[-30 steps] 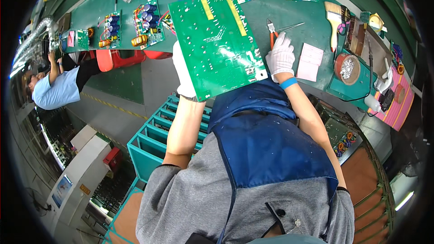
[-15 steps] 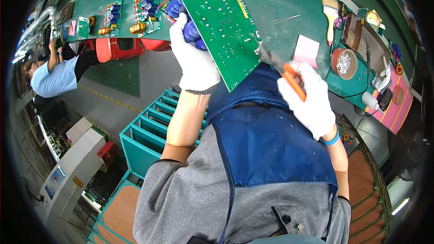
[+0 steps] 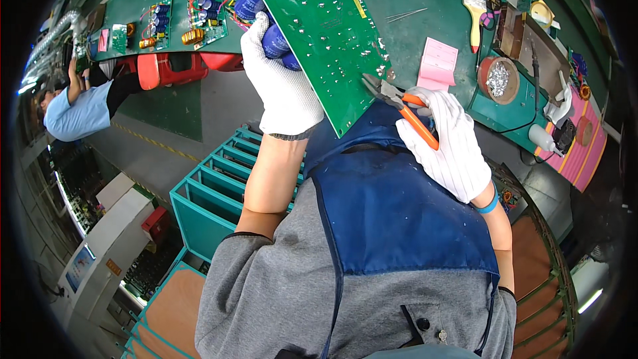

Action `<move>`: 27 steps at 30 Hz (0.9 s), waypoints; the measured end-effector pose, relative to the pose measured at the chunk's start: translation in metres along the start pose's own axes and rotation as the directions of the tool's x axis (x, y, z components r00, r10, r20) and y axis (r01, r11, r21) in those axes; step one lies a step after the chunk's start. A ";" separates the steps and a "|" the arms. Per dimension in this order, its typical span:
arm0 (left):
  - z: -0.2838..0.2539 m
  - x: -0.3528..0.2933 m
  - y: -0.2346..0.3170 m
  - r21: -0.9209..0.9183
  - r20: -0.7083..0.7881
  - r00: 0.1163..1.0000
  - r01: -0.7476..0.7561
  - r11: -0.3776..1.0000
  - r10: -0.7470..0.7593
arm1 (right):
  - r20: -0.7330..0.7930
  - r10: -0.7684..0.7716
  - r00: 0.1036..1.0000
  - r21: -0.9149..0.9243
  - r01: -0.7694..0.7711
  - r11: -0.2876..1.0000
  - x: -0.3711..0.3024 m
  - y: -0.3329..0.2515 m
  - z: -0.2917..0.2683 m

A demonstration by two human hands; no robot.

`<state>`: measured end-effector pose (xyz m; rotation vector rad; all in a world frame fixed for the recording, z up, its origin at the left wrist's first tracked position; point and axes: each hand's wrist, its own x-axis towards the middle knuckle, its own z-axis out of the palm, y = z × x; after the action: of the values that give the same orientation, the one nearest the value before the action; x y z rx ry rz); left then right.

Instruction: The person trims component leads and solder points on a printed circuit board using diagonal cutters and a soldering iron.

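Note:
A large green circuit board (image 3: pixel 325 43) is held up, tilted, with its soldered side facing me. My left hand (image 3: pixel 282 93), in a white knitted glove, grips it from the left edge, with fingers around the blue capacitors (image 3: pixel 275 42) on its other side. In my right hand (image 3: pixel 452 149), also gloved in white, are cutting pliers (image 3: pixel 387 91) with orange handles. Their jaws are apart, close to the board's lower right edge. Whether they touch it I cannot tell. Solder joints and short leads dot the board's face.
On the green bench (image 3: pixel 399 33) lie thin wires, a pink paper slip (image 3: pixel 438 61), a brush (image 3: pixel 474 10) and a round tin of silvery scraps (image 3: pixel 498 80). Other circuit boards (image 3: pixel 207 13) stand at the left. Below is a teal slotted rack (image 3: pixel 212 193). Another person (image 3: pixel 78 112) works far left.
The cutting pliers have come slightly away from the board's edge, and their jaws now show spread. My left hand keeps its hold on the board. The whole view has shifted a little.

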<state>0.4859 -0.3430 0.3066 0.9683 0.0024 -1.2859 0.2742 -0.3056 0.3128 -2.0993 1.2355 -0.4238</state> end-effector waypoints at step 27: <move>-0.035 0.015 -0.005 0.150 0.126 0.964 0.214 0.965 -0.233 | -0.151 0.289 0.945 -0.208 -0.316 0.926 0.084 0.162 0.074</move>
<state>0.5045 -0.3338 0.2735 1.0106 -0.0897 -1.5788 0.2528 -0.4052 0.1448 -2.0428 1.7204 -0.2782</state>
